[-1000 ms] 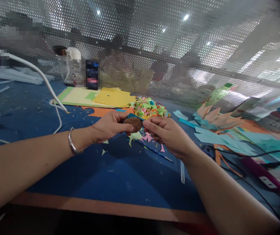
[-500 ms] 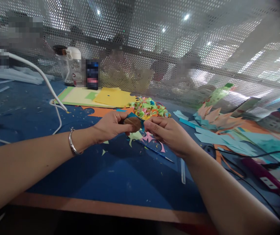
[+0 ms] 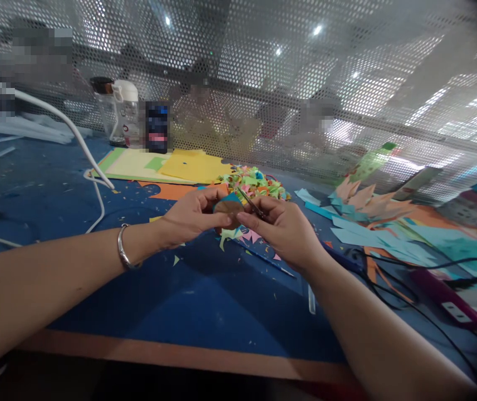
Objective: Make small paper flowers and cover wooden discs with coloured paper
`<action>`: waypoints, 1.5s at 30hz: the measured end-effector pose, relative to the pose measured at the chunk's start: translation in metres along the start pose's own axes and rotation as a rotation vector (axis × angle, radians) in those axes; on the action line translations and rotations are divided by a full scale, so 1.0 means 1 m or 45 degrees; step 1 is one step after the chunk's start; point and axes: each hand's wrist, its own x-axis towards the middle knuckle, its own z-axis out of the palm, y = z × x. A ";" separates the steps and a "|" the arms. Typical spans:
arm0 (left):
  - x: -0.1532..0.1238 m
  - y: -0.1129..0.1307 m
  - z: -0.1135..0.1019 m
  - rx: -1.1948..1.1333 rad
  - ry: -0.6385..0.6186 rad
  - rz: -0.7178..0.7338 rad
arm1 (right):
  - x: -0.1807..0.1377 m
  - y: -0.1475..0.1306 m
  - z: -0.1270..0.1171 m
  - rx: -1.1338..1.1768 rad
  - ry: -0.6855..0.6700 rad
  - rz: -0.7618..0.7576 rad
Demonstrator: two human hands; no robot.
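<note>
My left hand point(image 3: 192, 217), a silver bangle on its wrist, is closed with thumb and fingers pinching a round brown piece point(image 3: 226, 208). Teal-blue paper point(image 3: 233, 197) shows along the upper edge of that piece. In my right hand point(image 3: 282, 225) are slim dark metal scissors point(image 3: 251, 203), blades pointing up and left; the fingers hide the handles. The right thumb tip is at the right edge of the brown piece. Below both hands, pale green and pink paper scraps point(image 3: 230, 235) lie on the blue table point(image 3: 196, 312).
Behind my hands is a heap of colourful paper cuttings point(image 3: 255, 181), beside yellow sheets point(image 3: 198, 167). A thin blue brush-like stick point(image 3: 269, 262) lies nearby. Folded paper petals point(image 3: 372, 203), blue strips point(image 3: 380, 239) and a purple power strip point(image 3: 451, 301) are right. A white cable point(image 3: 71, 125) rises left.
The scissor blades now show in my right hand, which earlier pinched the teal-blue paper's right side. My left hand keeps the brown piece at nearly the same spot.
</note>
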 end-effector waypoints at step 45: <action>0.000 -0.003 -0.004 0.041 0.227 0.236 | -0.002 -0.006 -0.004 0.140 -0.079 0.184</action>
